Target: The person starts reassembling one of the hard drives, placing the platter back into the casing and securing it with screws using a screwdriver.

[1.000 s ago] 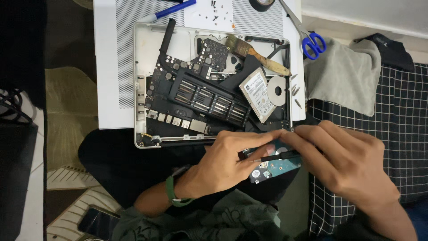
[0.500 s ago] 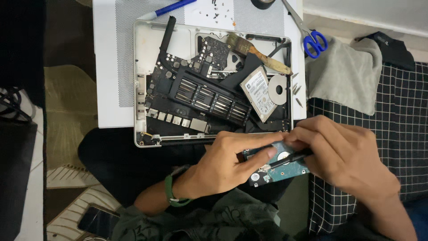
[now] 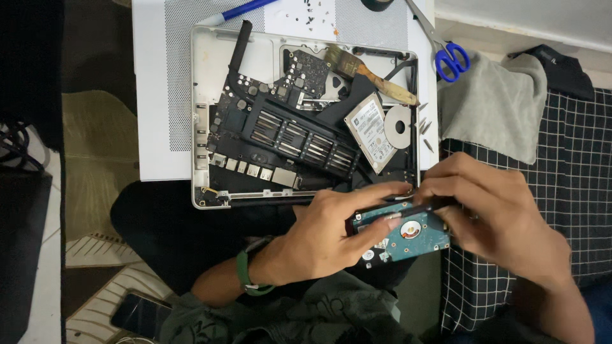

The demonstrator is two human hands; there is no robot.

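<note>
The hard drive [image 3: 408, 237], circuit-board side up and teal green, sits between both hands just below the opened laptop's lower edge, over the person's lap. The left hand [image 3: 331, 239] cups it from the left, its grip pinched on the drive with the thumb lying across the board and the fingers reaching along the top edge. The right hand [image 3: 503, 220] has its grip pressed together around a thin dark tool [image 3: 421, 207] lying along the drive's upper edge; what kind of tool cannot be told. Behind them the opened laptop [image 3: 204, 127] rests on a white perforated panel [image 3: 162, 95], its black logic board exposed, with a second hard drive [image 3: 371, 132], label up, lying tilted inside near a silver disc [image 3: 400, 126]. Blue-handled scissors [image 3: 451, 58] lie beside a grey cloth [image 3: 494, 108] to the right.
</note>
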